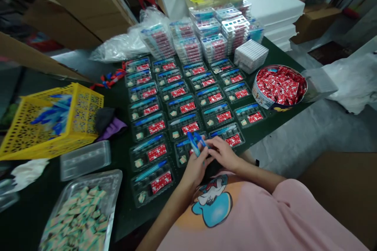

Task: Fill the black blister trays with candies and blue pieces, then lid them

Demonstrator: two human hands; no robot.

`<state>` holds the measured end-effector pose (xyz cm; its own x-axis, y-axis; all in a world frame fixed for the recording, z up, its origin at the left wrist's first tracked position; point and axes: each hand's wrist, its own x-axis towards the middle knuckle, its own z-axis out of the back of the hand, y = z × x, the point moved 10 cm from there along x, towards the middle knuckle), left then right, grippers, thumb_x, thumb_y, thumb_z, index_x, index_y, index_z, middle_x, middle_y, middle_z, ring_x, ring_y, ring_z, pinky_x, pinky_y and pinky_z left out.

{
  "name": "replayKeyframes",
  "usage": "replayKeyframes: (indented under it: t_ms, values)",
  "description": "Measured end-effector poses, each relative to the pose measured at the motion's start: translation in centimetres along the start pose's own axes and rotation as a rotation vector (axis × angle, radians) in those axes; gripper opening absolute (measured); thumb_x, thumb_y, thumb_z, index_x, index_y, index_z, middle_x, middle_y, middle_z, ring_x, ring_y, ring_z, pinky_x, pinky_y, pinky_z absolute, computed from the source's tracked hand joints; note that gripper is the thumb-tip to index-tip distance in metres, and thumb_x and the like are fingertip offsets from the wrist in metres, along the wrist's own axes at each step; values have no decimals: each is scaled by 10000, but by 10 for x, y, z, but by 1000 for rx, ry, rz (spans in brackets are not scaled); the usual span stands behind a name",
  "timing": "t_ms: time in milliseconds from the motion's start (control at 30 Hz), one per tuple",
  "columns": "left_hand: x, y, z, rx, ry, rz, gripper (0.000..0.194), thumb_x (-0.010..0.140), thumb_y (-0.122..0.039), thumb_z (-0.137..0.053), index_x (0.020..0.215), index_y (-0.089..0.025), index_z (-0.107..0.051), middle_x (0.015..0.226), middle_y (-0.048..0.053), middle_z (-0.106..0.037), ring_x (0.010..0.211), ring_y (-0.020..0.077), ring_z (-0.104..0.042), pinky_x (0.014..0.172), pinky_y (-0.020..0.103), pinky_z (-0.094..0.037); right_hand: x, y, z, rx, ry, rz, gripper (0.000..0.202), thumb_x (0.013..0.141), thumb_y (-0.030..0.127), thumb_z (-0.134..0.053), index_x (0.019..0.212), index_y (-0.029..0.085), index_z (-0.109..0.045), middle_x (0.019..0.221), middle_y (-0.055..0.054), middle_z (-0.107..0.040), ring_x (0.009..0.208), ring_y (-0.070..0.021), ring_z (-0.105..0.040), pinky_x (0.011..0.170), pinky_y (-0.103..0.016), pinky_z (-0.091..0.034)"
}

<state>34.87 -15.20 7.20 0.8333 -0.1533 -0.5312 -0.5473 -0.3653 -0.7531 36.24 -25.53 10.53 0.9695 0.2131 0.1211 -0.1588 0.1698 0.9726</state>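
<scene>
Close to my body, over the near edge of the tray rows, my left hand [198, 161] is closed around blue pens [193, 144]; at least two show. The fingers of my right hand [223, 153] are pinched on the same pens, meeting the left fingertips. Below and around the hands lie clear plastic trays [151, 182] in rows. Most hold a blue pen, a red patterned packet [161, 182] and a small pale green-and-cream piece [141, 197]. The tray just behind the pens is partly covered by them and my hands.
At left stand a yellow basket [85, 113] of blue pens, a clear plastic lid [85, 159] and a metal tray [117, 182] of pale green pieces. A round tin [262, 96] of red packets is at right. Stacked packed trays [187, 49] and plastic bags [123, 45] line the back.
</scene>
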Motion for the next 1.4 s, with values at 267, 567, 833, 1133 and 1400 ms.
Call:
replayKeyframes:
  t_ms: [267, 567, 833, 1133, 1400]
  values:
    - [-29, 12, 23, -2, -34, -18, 406, 745, -408, -781, 1106, -252, -681, 1040, 67, -690, 860, 174, -658, 700, 264, -543, -21, 29, -33, -342, 95, 248, 363, 972, 237, -403, 1251, 236, -635, 1052, -120, -603, 987, -262, -540, 894, -456, -498]
    - [-63, 25, 34, 571, 110, -246, 364, 765, -457, -699, 920, -128, -696, 835, 30, -658, 796, 178, -543, 782, 307, -463, -46, 39, -55, -40, 232, 186, 499, 890, 288, -596, 1370, 229, -477, 1297, -119, -544, 1194, -254, -545, 1041, -453, -450]
    - [-81, 29, 27, 208, 285, -53, 547, 810, -642, -600, 942, -114, -651, 688, -9, -500, 563, 83, -366, 555, 230, -309, -42, 16, -60, 329, 175, -135, 525, 895, 346, -606, 1382, 306, -414, 1139, -37, -646, 723, -136, -656, 711, -310, -574]
    - [-34, -144, 160, 496, -257, -473, 668, 863, -507, -589, 1437, -181, -487, 878, 44, -661, 692, 137, -527, 662, 260, -428, 3, 30, -65, -58, 222, 102, 361, 942, 315, -549, 1301, 285, -580, 1300, -83, -587, 1194, -230, -569, 1065, -445, -431]
    - [8, -348, 325, 1115, -1023, -442, 552, 892, -247, -517, 1417, -78, -489, 1395, 181, -567, 1295, 308, -511, 1092, 411, -367, 25, -22, -47, -117, 167, 0, 255, 942, 335, -543, 1128, 219, -673, 1088, -96, -682, 960, -218, -672, 868, -367, -538]
